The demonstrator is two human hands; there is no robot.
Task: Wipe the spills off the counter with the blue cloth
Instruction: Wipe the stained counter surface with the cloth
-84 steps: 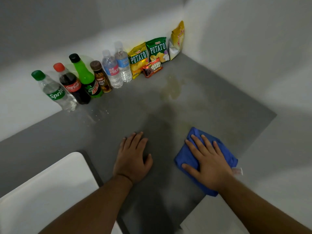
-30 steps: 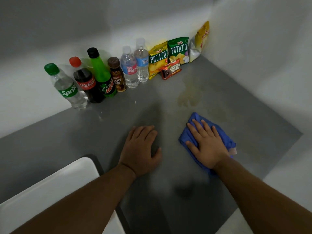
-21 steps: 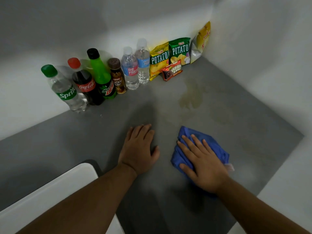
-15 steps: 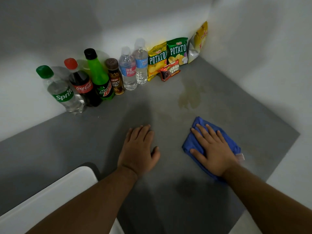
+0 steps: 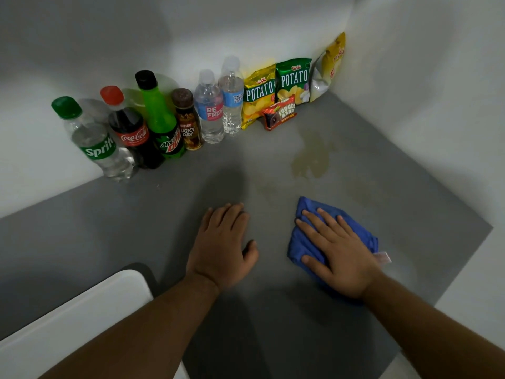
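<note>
The blue cloth lies crumpled on the grey counter, right of centre. My right hand presses flat on top of it, fingers spread and pointing up-left. A yellowish spill stains the counter beyond the cloth, close to the snack packs, with fainter smears to its right. My left hand rests palm down on the bare counter, left of the cloth, holding nothing.
Along the back wall stand a Sprite bottle, a Coca-Cola bottle, a Mountain Dew bottle, a small brown bottle and two water bottles. Potato chip bags and a fudge bar pack fill the corner. A white panel sits bottom left.
My right hand has slid the blue cloth back and forth across the counter, ending slightly left of where it was half a second ago. My left hand has stayed planted.
</note>
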